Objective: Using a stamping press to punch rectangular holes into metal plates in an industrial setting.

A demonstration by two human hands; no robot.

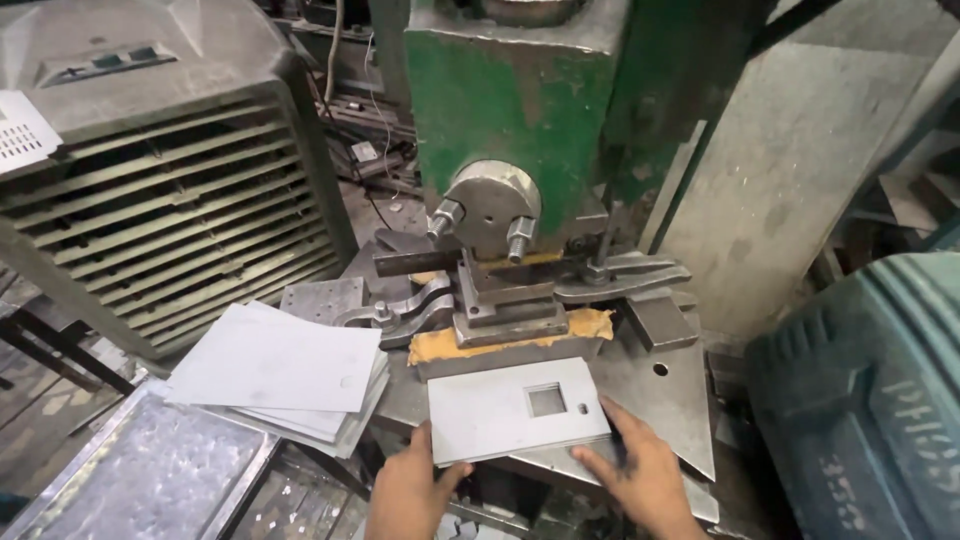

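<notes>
1. A green press machine fills the upper middle of the view, with a round steel head carrying two bolts low on its front.
2. A grey louvred cooler stands to the left of the machine, well apart from the hands.
3. A dark blue-green drum-like casing sits at the right edge.
4. The steel machine bed spreads out under the head, with clamps and a yellowish padded strip along the tooling block.
5. A shiny metal tray lies at lower left.
6. A stack of blank grey sheets rests to the left of the bed, just above the tray.
7. A rectangular metal plate with a square cut-out and a small slot lies flat on the front of the bed, directly below the tooling.
8. The left hand grips the plate's lower left corner, thumb on top; the fingers beneath are hidden.
9. The right hand presses along the plate's right edge and lower right corner with fingers spread; it seems to pinch the edge, though the grip underneath is hard to make out.
</notes>
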